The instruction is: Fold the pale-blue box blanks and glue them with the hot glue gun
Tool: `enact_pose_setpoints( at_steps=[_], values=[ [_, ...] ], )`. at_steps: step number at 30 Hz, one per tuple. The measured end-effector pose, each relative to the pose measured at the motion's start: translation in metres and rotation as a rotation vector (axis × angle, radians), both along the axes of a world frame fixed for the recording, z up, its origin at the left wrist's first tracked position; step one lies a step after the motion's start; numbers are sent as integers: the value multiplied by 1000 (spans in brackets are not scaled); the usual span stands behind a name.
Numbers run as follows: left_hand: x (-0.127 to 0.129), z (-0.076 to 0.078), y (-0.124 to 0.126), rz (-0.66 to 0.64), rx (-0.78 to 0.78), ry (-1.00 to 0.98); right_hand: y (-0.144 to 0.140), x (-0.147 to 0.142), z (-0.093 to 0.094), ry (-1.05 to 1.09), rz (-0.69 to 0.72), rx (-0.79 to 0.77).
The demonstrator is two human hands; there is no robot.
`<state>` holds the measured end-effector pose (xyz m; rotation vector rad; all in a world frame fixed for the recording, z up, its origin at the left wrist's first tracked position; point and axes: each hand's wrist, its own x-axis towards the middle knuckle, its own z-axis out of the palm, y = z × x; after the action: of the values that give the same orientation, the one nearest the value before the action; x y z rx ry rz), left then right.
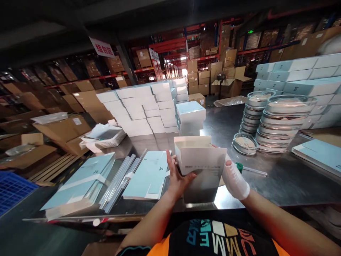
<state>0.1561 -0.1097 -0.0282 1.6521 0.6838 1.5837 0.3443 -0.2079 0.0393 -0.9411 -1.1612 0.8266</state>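
I see both hands on an open white box standing at the near edge of the steel bench, just in front of me. My left hand is bare, its fingers wrapped onto the box's left side, thumb across the front. My right hand wears a white glove and presses the box's right side, holding it. Left of the box lie flat pale blue cartons. Behind it stands a wall of stacked boxes; to the right, stacked round dishes.
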Motion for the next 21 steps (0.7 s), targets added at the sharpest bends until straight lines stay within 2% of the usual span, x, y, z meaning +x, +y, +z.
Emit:
enact_pose_setpoints(
  at_steps=[2,5,8,10,11,13,15,16,18,19,21],
  values=[
    [-7,3,-1,-29,173,35,-4,1,6,-25,20,38],
    [-11,12,-6,-43,380,142,0,-2,13,-70,-85,-8],
    [-11,13,-11,-20,325,50,12,-10,14,-108,-278,-108],
    [-12,6,-11,-15,332,-8,19,-15,12,-100,-423,-58],
    [-13,2,-10,-24,360,21,22,-15,12,-72,-451,-10],
    [-17,-6,-6,-38,385,151,25,-9,11,12,-398,46],
    [-20,-12,-3,0,307,197,26,9,10,4,-330,13],
    [-21,-13,-1,38,244,172,26,23,8,-104,-341,-46],
    [-23,-10,1,120,140,99,24,53,-2,-465,-443,-239],
    [-24,-7,2,153,112,70,22,67,-10,-667,-505,-358],
    [-26,1,5,188,95,31,16,91,-31,-880,-571,-543]
  ],
)
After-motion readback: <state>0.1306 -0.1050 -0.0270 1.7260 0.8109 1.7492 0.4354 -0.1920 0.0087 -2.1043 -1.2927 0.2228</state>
